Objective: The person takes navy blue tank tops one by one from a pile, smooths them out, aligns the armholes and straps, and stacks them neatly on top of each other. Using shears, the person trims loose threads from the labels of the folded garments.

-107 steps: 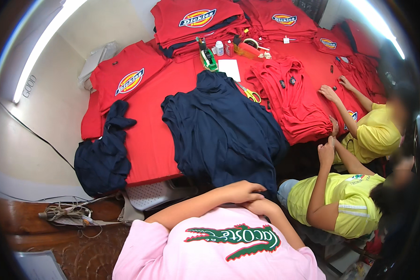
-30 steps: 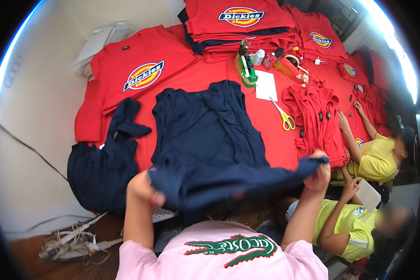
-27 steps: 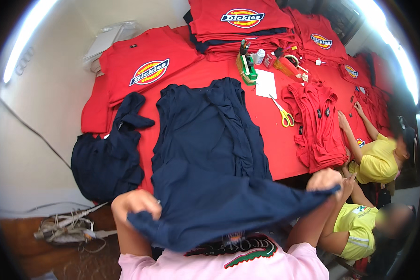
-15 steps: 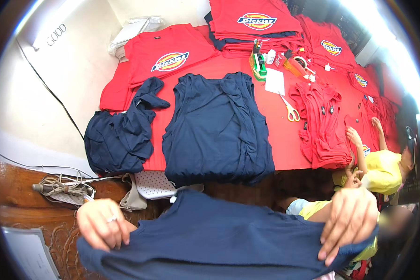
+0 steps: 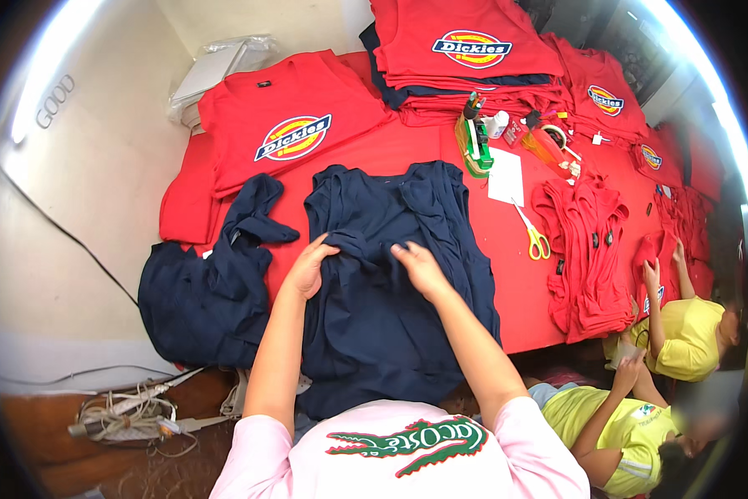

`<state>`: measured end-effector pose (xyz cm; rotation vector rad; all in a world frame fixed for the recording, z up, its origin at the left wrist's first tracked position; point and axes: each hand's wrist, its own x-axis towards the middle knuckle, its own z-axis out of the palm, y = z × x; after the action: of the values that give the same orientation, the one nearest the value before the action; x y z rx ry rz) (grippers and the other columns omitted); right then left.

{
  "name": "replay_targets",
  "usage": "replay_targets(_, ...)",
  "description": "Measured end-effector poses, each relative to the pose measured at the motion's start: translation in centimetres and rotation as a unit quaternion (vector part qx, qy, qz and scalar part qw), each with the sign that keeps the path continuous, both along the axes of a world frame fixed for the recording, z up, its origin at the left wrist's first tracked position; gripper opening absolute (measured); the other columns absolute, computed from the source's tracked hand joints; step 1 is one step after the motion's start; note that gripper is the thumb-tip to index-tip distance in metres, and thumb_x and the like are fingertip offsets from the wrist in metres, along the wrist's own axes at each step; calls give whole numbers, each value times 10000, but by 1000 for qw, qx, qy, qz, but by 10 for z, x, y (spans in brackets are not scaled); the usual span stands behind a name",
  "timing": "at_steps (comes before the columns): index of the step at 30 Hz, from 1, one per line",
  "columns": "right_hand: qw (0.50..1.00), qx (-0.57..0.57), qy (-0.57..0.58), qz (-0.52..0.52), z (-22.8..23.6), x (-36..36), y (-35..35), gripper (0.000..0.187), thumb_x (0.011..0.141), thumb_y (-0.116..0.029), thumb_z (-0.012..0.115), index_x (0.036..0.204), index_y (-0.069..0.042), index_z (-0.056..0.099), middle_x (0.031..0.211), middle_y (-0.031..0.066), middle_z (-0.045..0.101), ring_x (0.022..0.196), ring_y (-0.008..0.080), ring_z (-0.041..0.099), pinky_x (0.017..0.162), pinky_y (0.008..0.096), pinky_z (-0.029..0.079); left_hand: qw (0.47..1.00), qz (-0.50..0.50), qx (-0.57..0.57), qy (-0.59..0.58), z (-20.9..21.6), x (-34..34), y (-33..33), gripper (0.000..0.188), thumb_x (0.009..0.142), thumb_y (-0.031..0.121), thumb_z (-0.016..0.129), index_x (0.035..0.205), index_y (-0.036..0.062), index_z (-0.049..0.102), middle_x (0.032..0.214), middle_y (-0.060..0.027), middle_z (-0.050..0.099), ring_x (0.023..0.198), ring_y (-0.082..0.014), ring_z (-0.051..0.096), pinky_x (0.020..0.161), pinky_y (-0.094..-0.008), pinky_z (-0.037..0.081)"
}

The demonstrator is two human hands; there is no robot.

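Observation:
A navy sleeveless shirt (image 5: 372, 320) hangs over the table's front edge, its upper part lying on a flat pile of navy shirts (image 5: 452, 200). My left hand (image 5: 311, 264) pinches bunched cloth near its top left side. On the right, my right hand (image 5: 421, 268) grips another fold of the same shirt, thumb on top and the other fingers partly hidden by cloth. Both hands rest over the pile, a short way apart. Left of them sits a crumpled heap of navy shirts (image 5: 203, 299).
Red printed shirts (image 5: 299, 91) and a tall red stack (image 5: 474, 71) fill the far side of the red-covered table (image 5: 515, 291). A green tape dispenser (image 5: 475, 150), white paper (image 5: 507, 179), yellow-handled scissors (image 5: 539, 241) and red garments (image 5: 586, 258) lie rightward. Two people in yellow work at right.
Both hands have moved forward from near my body to over the navy pile, carrying the stretched shirt with them. They are closer together, and the shirt now drapes over the pile.

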<state>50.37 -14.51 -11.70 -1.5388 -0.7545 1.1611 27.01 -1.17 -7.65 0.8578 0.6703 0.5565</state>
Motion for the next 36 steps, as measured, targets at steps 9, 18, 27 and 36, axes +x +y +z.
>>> replay_targets(9,882,104,-277,-368,-39,165,33,434,1114,-266,550,1288,124,629,1666,297,375,1505,394,439,1228,403,354,985,99,-99,98,-14,57,102,482,1009,216,510,1378,-75,615,1352,-179,688,1230,-279,656,1115,-381,487)
replay_targets(18,851,178,-380,-316,18,167,47,307,1092,-151,601,1304,66,648,1318,199,694,1238,309,657,1091,371,472,981,173,87,13,9,83,119,506,1118,417,553,1365,-21,607,1338,-187,691,1178,-266,696,1058,-403,543)
replay_targets(27,897,31,-407,-172,44,206,87,525,1011,-349,718,1417,-33,613,1290,227,710,1174,388,695,1022,430,522,759,48,512,398,-1,79,173,443,1006,285,713,1313,-28,651,1266,-220,693,1178,-366,652,1062,-423,481)
replay_targets(36,918,-30,-287,-272,10,43,-210,183,1029,-177,735,996,-26,636,874,13,540,810,112,507,752,272,461,783,254,360,439,-44,-111,-145,296,956,242,784,1081,-2,671,1002,-158,670,940,-327,622,889,-433,496)
